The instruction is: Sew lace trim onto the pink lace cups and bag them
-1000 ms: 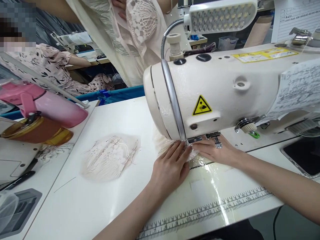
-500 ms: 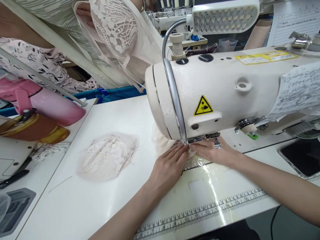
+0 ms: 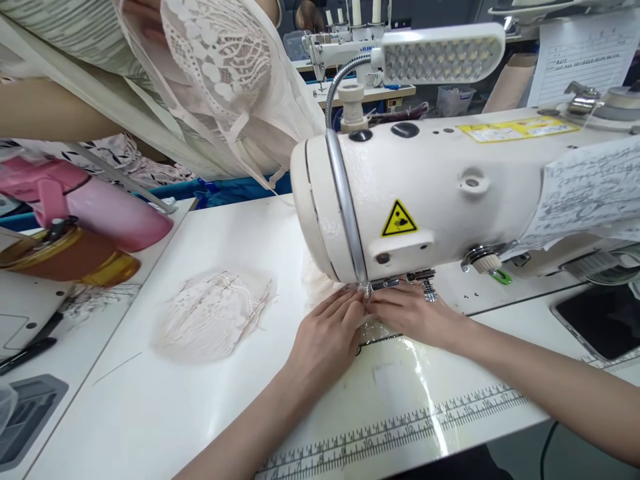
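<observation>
At the far left edge of the white desk [image 3: 200, 413] lies a pink plastic flask [image 3: 100, 210] on its side, with an amber glass jar [image 3: 65, 257] just near of it, both on a separate grey-white surface beside the desk's left edge. Further right, a round piece of pale pink lace [image 3: 213, 313] lies flat on the desk, well apart from the hands, with bare desk on all sides of it. Above it, at the far side, a person in a lace-fronted cream garment [image 3: 220, 67] leans over the desk's far edge.

The left hand [image 3: 327, 337] lies flat, fingers stretched out and together, pressing a small cream lace piece [image 3: 320, 283] down just beside the needle area; it grips nothing. The lace runs under the head of the cream-white sewing machine [image 3: 450, 193], which overhangs both hands closely. The right hand [image 3: 413, 313] also rests flat and open on the fabric, its fingertips meeting those of the left under the machine's foot. Near of the hands, a printed ruler strip [image 3: 400, 430] follows the desk's near edge. At the far right a dark tablet [image 3: 600, 317] sits by the edge.
</observation>
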`<state>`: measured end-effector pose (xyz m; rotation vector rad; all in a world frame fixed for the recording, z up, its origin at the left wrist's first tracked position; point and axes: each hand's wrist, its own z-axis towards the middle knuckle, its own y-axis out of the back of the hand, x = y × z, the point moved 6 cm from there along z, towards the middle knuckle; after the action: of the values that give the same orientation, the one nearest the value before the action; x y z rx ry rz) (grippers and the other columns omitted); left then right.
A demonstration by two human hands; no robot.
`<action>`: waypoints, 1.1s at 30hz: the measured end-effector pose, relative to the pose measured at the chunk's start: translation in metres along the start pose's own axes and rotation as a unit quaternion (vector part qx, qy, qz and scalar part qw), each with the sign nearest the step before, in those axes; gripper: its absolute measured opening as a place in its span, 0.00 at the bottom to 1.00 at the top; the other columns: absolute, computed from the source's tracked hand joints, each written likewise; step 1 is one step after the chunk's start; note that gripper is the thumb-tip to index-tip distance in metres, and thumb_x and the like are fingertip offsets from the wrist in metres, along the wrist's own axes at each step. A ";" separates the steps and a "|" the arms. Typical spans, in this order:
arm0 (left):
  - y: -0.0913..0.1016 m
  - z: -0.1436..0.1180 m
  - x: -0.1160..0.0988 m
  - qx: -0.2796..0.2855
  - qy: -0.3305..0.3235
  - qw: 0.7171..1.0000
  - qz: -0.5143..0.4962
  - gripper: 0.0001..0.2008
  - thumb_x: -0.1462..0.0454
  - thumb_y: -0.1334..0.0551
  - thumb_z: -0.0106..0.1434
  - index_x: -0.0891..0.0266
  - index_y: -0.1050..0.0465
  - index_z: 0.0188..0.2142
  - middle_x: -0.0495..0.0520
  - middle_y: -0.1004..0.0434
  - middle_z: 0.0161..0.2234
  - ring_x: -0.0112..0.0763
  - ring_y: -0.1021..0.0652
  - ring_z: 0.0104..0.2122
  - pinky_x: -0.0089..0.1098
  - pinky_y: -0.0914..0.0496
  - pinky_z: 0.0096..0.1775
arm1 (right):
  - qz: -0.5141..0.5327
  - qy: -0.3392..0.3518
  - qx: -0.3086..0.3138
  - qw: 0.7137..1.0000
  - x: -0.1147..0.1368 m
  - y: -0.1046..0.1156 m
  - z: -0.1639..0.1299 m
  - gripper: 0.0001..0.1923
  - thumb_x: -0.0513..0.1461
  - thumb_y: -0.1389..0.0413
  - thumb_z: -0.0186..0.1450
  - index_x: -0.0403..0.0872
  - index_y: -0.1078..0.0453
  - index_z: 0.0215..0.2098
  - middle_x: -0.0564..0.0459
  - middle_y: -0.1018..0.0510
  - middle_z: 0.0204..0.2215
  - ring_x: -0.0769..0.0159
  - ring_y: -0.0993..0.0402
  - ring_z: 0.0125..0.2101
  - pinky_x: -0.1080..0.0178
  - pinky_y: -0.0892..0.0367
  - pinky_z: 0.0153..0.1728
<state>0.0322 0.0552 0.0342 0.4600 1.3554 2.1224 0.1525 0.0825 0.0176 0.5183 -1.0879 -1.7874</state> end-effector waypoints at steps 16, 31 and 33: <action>-0.004 -0.002 0.005 0.047 0.005 0.999 -0.020 0.20 0.73 0.48 0.57 0.68 0.33 0.50 0.58 0.26 0.52 0.38 0.27 0.53 0.43 0.35 0.59 | 0.041 0.018 0.001 0.999 0.003 -0.002 -0.003 0.13 0.27 0.51 0.65 0.47 0.28 0.36 0.55 0.23 0.35 0.68 0.30 0.39 0.63 0.36 0.42; -0.004 0.002 -0.003 0.010 -0.005 1.000 0.012 0.21 0.67 0.44 0.59 0.69 0.30 0.52 0.59 0.26 0.51 0.43 0.25 0.50 0.47 0.32 0.55 | -0.072 0.002 -0.022 0.997 0.002 0.016 0.001 0.10 0.30 0.51 0.64 0.46 0.29 0.31 0.56 0.24 0.32 0.69 0.32 0.31 0.63 0.46 0.28; -0.004 0.002 -0.004 0.010 -0.003 1.000 0.011 0.20 0.66 0.44 0.59 0.69 0.29 0.51 0.58 0.26 0.51 0.43 0.25 0.50 0.47 0.32 0.55 | -0.082 -0.002 -0.031 0.996 0.000 0.017 0.000 0.10 0.31 0.51 0.65 0.46 0.29 0.33 0.55 0.23 0.33 0.68 0.32 0.31 0.63 0.44 0.30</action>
<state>0.0374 0.0558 0.0316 0.4909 1.3748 2.1257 0.1611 0.0798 0.0316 0.5812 -1.0123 -1.9595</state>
